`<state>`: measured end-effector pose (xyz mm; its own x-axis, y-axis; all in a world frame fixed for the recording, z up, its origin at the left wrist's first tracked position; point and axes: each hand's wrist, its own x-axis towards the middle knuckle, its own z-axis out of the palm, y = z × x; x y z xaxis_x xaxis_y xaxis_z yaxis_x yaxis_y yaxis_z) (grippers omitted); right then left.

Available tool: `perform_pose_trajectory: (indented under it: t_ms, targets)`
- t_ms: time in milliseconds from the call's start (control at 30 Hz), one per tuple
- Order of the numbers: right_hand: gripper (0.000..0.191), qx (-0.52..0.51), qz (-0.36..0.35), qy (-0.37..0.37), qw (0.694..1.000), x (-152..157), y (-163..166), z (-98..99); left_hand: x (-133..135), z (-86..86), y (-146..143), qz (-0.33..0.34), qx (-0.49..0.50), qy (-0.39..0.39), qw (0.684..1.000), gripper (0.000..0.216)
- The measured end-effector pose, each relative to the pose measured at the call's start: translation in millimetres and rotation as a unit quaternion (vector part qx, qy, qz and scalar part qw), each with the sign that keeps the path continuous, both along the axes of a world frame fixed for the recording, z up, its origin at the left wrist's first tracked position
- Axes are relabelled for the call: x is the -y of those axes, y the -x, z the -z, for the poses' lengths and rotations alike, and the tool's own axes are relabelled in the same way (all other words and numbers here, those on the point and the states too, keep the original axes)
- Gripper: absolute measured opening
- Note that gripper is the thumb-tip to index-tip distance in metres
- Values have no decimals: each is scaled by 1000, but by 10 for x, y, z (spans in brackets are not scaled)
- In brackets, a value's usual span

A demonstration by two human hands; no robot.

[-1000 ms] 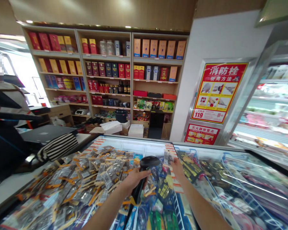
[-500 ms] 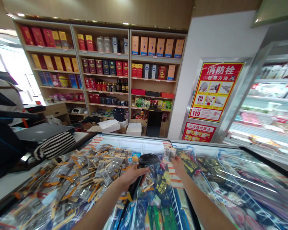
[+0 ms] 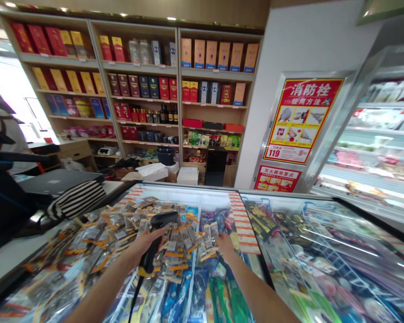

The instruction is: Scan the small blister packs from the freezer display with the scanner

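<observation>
My left hand (image 3: pixel 141 244) grips a black handheld barcode scanner (image 3: pixel 158 229) by its handle, its head pointing over a heap of small clear packets with orange edges (image 3: pixel 107 233) lying on a glass-topped chest freezer (image 3: pixel 235 211). A cable hangs down from the scanner's handle. My right hand (image 3: pixel 225 244) rests on the right end of the heap, its fingers on a small clear packet (image 3: pixel 208 235). Coloured frozen goods show under the glass.
A striped bag (image 3: pixel 77 199) and a grey laptop (image 3: pixel 54 181) lie on the counter at left, by a dark screen (image 3: pixel 3 197). Shelves of boxed bottles (image 3: pixel 144 85) fill the back wall. A red fire-hydrant poster (image 3: pixel 303 119) and an open cooler (image 3: pixel 377 143) stand at right.
Both hands have moved left over the freezer lid, the scanner going with the left hand. The right hand has come down onto the packets at the heap's right end.
</observation>
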<state>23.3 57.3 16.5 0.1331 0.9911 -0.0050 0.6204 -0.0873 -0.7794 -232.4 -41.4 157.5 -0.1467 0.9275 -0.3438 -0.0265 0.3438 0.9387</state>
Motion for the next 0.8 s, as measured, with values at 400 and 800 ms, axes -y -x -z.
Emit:
perform_pose_trajectory:
  t_ms: [400,800]
  targets:
    - [33,115,64,-14,991,215,-104,-116,-18,-36,303,-70,23,82,994,26]
    - [37,179,319,162,916,914,-2376,224,-295,158,-188,44,24,63,997,38]
